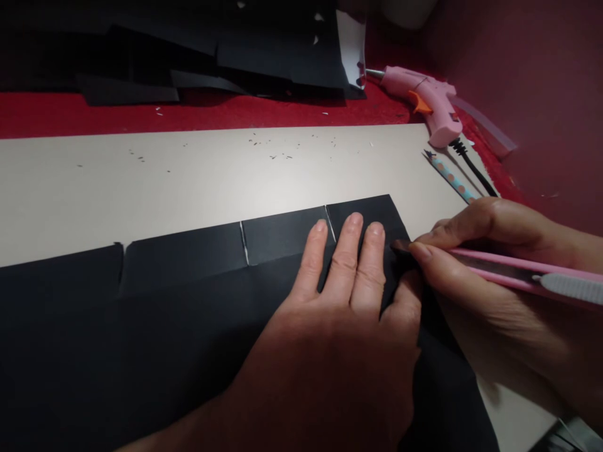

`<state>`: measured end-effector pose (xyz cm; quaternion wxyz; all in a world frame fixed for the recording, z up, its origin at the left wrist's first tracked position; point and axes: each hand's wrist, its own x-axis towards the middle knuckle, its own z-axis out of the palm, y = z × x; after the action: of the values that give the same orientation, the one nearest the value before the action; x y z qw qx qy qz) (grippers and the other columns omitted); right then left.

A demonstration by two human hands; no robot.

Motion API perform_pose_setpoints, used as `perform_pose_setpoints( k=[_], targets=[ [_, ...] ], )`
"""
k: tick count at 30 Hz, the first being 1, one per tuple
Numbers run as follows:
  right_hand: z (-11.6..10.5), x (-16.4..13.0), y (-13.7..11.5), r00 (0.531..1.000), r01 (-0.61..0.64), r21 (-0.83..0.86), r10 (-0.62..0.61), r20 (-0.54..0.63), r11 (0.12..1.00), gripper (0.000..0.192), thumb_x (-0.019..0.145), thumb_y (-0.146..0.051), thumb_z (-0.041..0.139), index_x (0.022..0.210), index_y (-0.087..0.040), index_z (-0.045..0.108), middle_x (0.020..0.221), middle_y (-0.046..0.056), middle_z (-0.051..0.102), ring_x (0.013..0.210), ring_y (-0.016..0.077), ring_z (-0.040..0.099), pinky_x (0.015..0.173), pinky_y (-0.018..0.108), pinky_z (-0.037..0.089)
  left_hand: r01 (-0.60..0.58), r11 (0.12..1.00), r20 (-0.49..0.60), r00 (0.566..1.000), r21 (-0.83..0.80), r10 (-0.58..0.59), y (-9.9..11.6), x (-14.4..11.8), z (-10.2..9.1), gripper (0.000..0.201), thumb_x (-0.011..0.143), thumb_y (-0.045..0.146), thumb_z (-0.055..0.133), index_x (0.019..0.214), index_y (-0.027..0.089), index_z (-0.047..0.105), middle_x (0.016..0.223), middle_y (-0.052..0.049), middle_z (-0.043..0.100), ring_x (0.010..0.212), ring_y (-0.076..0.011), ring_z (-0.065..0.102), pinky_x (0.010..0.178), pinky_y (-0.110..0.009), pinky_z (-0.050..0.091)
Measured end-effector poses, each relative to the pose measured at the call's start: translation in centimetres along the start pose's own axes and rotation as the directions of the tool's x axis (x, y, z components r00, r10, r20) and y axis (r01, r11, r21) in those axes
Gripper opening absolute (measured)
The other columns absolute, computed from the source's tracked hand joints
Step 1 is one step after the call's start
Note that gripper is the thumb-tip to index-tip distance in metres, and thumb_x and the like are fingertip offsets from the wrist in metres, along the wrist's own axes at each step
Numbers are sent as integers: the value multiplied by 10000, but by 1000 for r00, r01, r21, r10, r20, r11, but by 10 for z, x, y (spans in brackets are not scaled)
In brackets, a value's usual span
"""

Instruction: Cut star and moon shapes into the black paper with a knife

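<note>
A large sheet of black paper (179,326) lies across a pale board. Several short slits run in from its far edge, with the light board showing through some of them. My left hand (348,326) rests flat on the sheet near its right side, fingers stretched out and a little apart. In my right hand (499,276) is a pink utility knife (499,267) with a grey ribbed slider, pinched close to its front end. Its dark tip touches the paper just right of my left fingers, near the sheet's right edge.
A pink hot glue gun (426,103) with an orange trigger and black cord lies at the upper right. Beside it is a blue patterned pencil (450,176). More black sheets (188,56) lie on a red surface (226,113) at the back. Small scraps dot the pale board (198,188).
</note>
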<state>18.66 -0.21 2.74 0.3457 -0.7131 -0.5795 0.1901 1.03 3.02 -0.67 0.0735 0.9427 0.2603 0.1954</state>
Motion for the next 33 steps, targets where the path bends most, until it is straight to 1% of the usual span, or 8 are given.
perform_pose_setpoints(
  k=[6,10,14,16,20,24,30,33],
  targets=[
    [1,-1,1,1000,-23,12,24,-9,1000,153,801,-292,749,695,-299,638,692,-74,680,543,105,553,476,270,397,-6,1000,10,1000,-10,6,1,0,-1,481,957,413,572,1358,158,650,1454,-276,500,1391,-440,426,1123,-624,401],
    [2,-2,1,1000,1,-4,-1,-8,1000,152,793,-270,750,695,-296,637,661,-84,657,516,88,523,457,250,381,-7,1000,-4,1000,2,7,2,-1,0,480,952,431,581,1339,161,666,1449,-278,504,1386,-440,433,1118,-622,407],
    [2,-1,2,1000,7,-1,-7,16,1000,139,804,-287,747,713,-300,642,683,-86,664,540,89,555,465,247,399,-12,1000,6,1000,3,12,1,0,0,505,952,442,577,1370,166,642,1449,-278,503,1384,-436,439,1117,-620,408],
    [1,0,1,1000,10,-3,-10,24,1000,154,798,-289,751,697,-296,633,666,-88,651,536,85,540,462,242,393,-8,1000,5,1000,13,8,1,0,0,495,959,437,567,1366,166,645,1451,-280,500,1384,-437,438,1115,-621,408],
    [1,1,-1,1000,3,-17,-3,-9,1000,156,814,-262,737,705,-298,631,636,-90,621,522,75,498,459,231,376,-17,1000,-2,1000,18,17,1,0,0,486,951,438,575,1344,165,662,1455,-279,498,1387,-440,433,1115,-627,405],
    [-2,3,4,998,33,2,-33,59,999,141,828,-304,746,731,-307,643,665,-83,648,536,86,553,466,238,407,-16,1000,6,1000,17,16,0,1,1,507,944,471,585,1340,165,665,1449,-281,504,1383,-438,441,1114,-623,408],
    [-7,3,6,999,-32,28,31,43,999,121,816,-361,748,745,-311,664,736,-54,725,598,130,631,517,265,463,-18,1000,8,1000,19,18,0,1,0,508,945,473,582,1350,176,658,1456,-282,489,1391,-436,424,1119,-623,399],
    [-5,2,-2,997,-82,71,82,7,994,82,760,-304,775,756,-316,694,721,-50,716,577,119,615,481,234,447,-15,1000,5,1000,15,15,0,0,0,508,935,482,597,1339,182,667,1453,-282,492,1385,-433,437,1114,-620,407]
  ],
)
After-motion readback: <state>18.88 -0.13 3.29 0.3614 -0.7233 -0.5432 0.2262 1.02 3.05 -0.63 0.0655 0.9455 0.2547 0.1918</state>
